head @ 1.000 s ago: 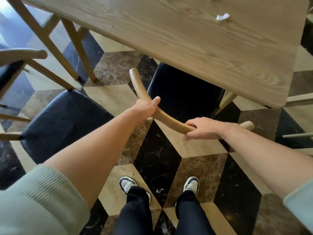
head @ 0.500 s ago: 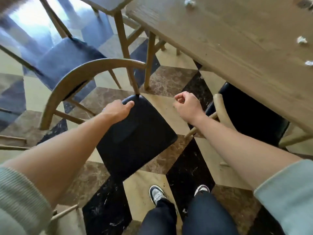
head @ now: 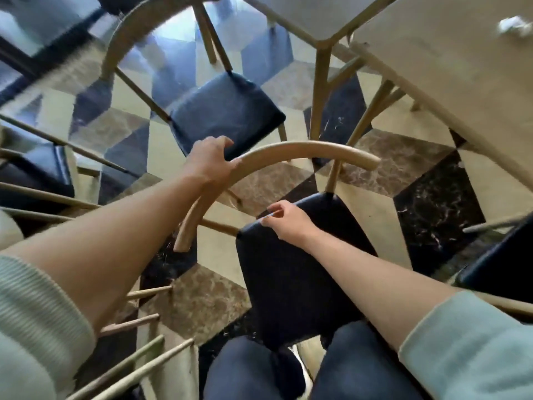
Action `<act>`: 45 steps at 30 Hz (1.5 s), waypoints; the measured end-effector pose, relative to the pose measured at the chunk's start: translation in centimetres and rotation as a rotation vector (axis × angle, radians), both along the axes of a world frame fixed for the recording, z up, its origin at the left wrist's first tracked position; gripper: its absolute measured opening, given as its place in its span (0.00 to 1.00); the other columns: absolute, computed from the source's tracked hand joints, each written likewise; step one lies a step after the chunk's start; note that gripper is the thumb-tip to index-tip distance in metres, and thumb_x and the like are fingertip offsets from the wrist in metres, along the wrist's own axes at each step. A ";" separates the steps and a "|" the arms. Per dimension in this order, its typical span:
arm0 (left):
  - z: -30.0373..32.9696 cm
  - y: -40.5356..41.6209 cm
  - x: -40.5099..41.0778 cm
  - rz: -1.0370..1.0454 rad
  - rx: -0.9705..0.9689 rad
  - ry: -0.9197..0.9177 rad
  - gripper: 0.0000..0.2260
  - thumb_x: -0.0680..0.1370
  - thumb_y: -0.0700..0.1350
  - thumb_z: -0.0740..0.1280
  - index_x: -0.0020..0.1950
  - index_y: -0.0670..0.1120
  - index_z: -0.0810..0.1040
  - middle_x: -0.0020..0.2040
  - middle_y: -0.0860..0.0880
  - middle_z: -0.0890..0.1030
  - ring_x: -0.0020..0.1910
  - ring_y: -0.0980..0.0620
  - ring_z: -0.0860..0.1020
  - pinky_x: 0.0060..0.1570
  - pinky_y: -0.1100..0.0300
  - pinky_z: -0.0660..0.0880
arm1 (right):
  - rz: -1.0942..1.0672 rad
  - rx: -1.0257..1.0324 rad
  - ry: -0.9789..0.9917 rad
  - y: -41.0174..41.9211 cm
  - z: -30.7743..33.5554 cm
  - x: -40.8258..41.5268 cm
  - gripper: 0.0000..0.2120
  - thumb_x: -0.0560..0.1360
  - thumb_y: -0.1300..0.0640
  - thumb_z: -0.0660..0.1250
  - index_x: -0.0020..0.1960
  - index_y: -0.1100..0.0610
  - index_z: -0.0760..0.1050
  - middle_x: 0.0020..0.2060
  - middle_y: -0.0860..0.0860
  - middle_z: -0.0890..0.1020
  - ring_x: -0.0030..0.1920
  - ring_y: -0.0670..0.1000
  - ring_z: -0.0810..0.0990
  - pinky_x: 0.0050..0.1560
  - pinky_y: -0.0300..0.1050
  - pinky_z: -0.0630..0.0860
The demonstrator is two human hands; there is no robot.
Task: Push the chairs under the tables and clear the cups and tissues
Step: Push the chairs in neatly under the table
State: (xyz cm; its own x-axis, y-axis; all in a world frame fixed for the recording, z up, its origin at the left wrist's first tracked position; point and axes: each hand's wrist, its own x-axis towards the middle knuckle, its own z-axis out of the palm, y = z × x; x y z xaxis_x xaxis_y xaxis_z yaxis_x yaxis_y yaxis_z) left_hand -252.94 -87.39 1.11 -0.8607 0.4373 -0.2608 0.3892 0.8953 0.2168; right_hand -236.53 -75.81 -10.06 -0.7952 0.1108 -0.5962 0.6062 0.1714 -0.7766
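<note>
One chair [head: 291, 264] stood out beside the table [head: 450, 67]; the left hand [head: 209, 160] gripped its curved backrest [head: 288, 153], the right hand [head: 284, 222] hovered loosely curled, holding nothing. A one-handed push might twist it into the table leg [head: 318, 102].

The near chair's curved backrest [head: 302, 150] is smooth, satin-finished wood; its seat [head: 291, 272] at 6 o'clock is dark, faintly glossy leather-like upholstery. The table [head: 450, 70] at 2 o'clock shows matt wood grain. The floor [head: 432, 209] is polished, veined marble-look tile.
</note>
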 end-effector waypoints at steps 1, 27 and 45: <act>-0.5 0.6 -0.9 -0.033 0.032 -0.031 0.26 0.76 0.58 0.70 0.70 0.48 0.75 0.64 0.43 0.80 0.61 0.43 0.78 0.55 0.53 0.73 | 0.016 -0.018 0.002 -1.0 -0.1 -1.2 0.27 0.75 0.45 0.72 0.70 0.54 0.73 0.60 0.51 0.81 0.60 0.53 0.79 0.60 0.51 0.78; -10.6 9.9 -13.6 -0.177 0.195 -0.357 0.11 0.81 0.56 0.65 0.54 0.48 0.75 0.40 0.50 0.78 0.36 0.51 0.78 0.33 0.56 0.71 | -0.241 -0.249 -0.185 -11.0 -1.8 -12.1 0.38 0.66 0.43 0.72 0.71 0.37 0.58 0.51 0.44 0.79 0.50 0.47 0.80 0.53 0.48 0.79; -9.2 23.1 1.6 0.206 0.141 -0.770 0.14 0.79 0.48 0.64 0.59 0.40 0.75 0.44 0.37 0.84 0.29 0.41 0.85 0.26 0.46 0.82 | -0.050 0.742 -0.352 16.9 2.4 12.9 0.14 0.68 0.56 0.73 0.51 0.41 0.78 0.43 0.43 0.80 0.47 0.51 0.80 0.53 0.52 0.73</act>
